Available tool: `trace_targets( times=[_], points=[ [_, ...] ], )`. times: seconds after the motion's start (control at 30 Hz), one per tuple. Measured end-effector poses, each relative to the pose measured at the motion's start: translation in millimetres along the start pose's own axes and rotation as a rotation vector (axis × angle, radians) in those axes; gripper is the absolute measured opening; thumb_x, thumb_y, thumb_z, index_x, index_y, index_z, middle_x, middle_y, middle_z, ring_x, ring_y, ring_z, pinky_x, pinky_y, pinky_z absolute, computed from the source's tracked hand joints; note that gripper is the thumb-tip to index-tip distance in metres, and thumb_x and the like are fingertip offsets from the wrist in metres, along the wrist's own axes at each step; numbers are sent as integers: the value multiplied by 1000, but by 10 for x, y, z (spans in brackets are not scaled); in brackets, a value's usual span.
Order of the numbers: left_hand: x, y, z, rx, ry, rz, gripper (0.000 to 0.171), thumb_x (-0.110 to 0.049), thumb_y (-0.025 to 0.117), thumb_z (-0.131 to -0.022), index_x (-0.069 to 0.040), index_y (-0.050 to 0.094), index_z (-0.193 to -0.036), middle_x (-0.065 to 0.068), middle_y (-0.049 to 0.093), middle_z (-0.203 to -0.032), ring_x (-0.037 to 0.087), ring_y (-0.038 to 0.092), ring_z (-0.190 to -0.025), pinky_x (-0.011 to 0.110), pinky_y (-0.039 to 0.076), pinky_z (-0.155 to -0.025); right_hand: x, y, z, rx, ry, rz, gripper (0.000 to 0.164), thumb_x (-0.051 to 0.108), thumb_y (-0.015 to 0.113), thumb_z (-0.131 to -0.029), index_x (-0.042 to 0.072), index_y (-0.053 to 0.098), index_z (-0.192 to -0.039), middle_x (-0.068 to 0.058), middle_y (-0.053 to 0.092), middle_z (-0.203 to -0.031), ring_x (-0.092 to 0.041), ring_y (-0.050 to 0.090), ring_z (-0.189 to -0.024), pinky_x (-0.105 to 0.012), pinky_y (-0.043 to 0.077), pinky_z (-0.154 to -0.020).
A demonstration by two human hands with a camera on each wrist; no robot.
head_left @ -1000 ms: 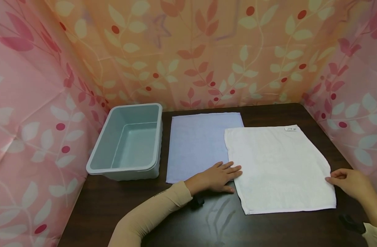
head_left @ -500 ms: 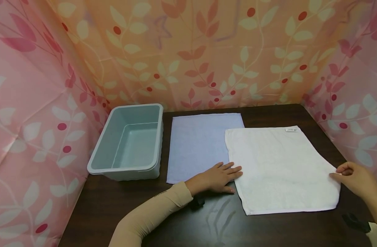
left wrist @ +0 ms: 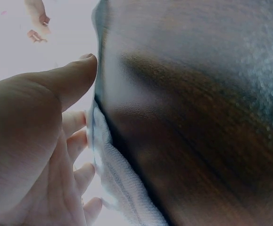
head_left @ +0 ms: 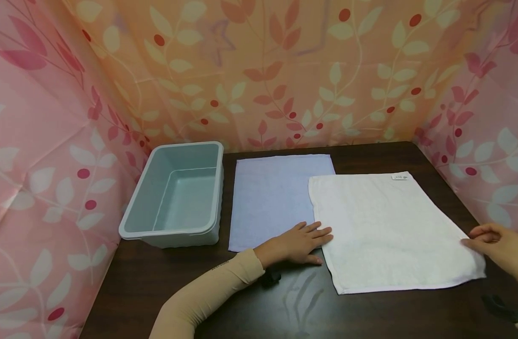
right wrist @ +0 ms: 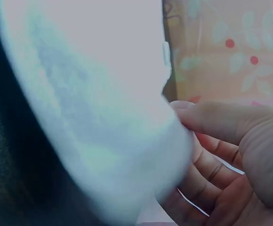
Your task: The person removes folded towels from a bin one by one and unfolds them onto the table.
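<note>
A white towel (head_left: 382, 230) with a small label at its far edge lies spread on the right of the table, overlapping a light blue towel (head_left: 276, 197). My left hand (head_left: 303, 242) rests with fingers spread on the left edge of the white towel, thumb on the table side. At the opposite edge my right hand (head_left: 498, 245) pinches the white towel's border between thumb and fingers. In the right wrist view that border of the white towel (right wrist: 103, 113) runs up to the thumb, its lower part hanging in a curve.
A grey-blue plastic tub (head_left: 187, 202) stands at the left of the dark wooden table (head_left: 165, 287), with nothing inside. Flowered curtains (head_left: 267, 75) enclose the table at the back and both sides.
My right hand has moved to the right, drawing the white towel's right edge and near right corner outward. The left hand has stayed in place.
</note>
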State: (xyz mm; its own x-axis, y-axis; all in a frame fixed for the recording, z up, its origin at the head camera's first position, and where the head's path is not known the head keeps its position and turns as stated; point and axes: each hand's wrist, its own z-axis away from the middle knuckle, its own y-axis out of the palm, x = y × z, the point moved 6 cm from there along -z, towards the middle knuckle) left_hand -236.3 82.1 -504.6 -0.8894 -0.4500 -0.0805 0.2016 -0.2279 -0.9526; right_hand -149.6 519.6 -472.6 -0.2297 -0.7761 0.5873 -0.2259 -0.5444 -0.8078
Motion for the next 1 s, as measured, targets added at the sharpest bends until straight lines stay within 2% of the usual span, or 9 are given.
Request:
trace_targets(
  times=[0.1,0.23,0.3,0.4,0.6,0.73,0.83,0.93,1.0],
  points=[
    [7,6,0,0,-3,1,74,-57,45,-99,-29,14,-160,-12,8,-169,15,9,-157,42,20,-126,7,-2,1,10,-5,-15,24,16,74,-87,-2,58,-90,27,52,-62,4,50,-54,-18,43,-50],
    [13,9,5,1,-8,5,74,-57,46,-99,-29,14,-160,-12,7,-169,14,8,-157,42,19,-126,-16,40,1,62,-5,-16,32,9,71,-89,-16,55,-100,27,54,-63,0,56,-51,-19,50,-49],
    [13,8,8,1,-9,3,74,-57,46,-99,-29,13,-160,-12,7,-169,14,8,-157,42,19,-126,-41,64,-3,86,-11,-1,33,7,71,-89,-19,55,-101,26,55,-64,1,56,-52,-19,49,-50],
    [14,7,11,1,-10,-4,75,-57,46,-99,-29,13,-160,-12,8,-169,14,8,-157,42,20,-126,-72,107,-2,104,-30,72,31,9,73,-87,-16,60,-98,22,59,-64,5,51,-55,-19,45,-50],
    [15,-3,19,3,-10,-10,75,-58,45,-99,-29,13,-160,-12,8,-169,14,8,-157,41,20,-126,-42,175,11,120,-76,232,27,15,79,-81,-7,69,-93,-3,70,-71,12,41,-58,-19,37,-52],
    [-29,-19,25,-10,1,-16,75,-57,46,-99,-27,15,-160,-11,9,-169,15,9,-157,40,19,-126,72,237,16,94,-102,227,31,20,80,-82,-6,71,-96,-10,72,-75,16,40,-59,-16,36,-52],
    [-147,-35,42,-26,35,-45,75,-57,46,-99,-26,16,-160,-11,8,-169,15,8,-157,39,19,-127,177,333,16,94,-123,215,39,28,81,-81,-3,71,-103,-16,72,-86,15,42,-63,-16,36,-55],
    [-352,-50,78,-37,106,-100,75,-59,43,-99,-27,14,-160,-12,8,-168,13,8,-157,37,19,-127,253,453,24,132,-143,224,48,35,80,-82,0,69,-113,-26,65,-109,-10,57,-82,-36,48,-72],
    [-510,-34,116,-25,169,-136,75,-61,40,-99,-28,11,-160,-13,8,-168,12,7,-157,36,17,-127,282,529,34,162,-168,227,55,37,79,-82,2,65,-122,-31,56,-124,-33,56,-102,-55,45,-84]
  ],
)
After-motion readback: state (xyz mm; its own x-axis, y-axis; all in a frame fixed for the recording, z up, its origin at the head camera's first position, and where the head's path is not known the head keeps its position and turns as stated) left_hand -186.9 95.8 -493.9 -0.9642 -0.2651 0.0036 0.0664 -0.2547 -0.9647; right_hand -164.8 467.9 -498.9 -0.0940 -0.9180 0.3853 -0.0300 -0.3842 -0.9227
